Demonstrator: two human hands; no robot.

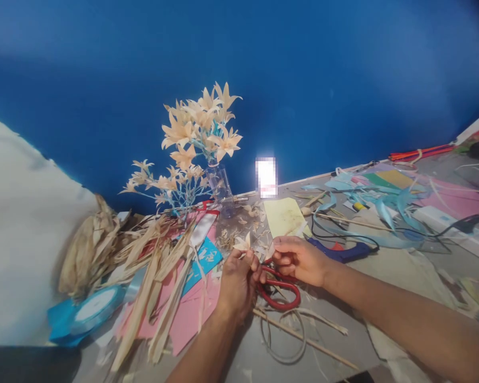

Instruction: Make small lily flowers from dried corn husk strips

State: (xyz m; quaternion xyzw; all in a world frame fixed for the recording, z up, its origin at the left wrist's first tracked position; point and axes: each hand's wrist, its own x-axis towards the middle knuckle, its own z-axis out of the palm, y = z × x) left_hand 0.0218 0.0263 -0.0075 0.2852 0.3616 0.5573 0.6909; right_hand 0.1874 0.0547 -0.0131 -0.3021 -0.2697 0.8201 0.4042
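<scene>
My left hand (238, 279) is closed around the base of a small cream flower (243, 242), whose pointed petals stick up above the fingers. Just to its right, my right hand (301, 260) is pinched, thumb against fingers. Something pale may be at its fingertips, too small to name. Red-handled scissors (281, 304) lie on the table beneath and between both hands; their blades are hidden. A thin stick (307, 340) and a loop of wire (285, 361) lie nearer to me. Dry husk scraps (229, 236) are scattered behind the hands.
A clear bottle (219, 186) holds cream flowers (201, 119), with a smaller bunch (175, 186) beside it. Dried husks (143, 298), a ribbon spool (98, 308) and pink paper (195, 319) lie left. A blue glue gun (343, 251), yellow paper (284, 218) and blue ribbons (387, 213) lie right.
</scene>
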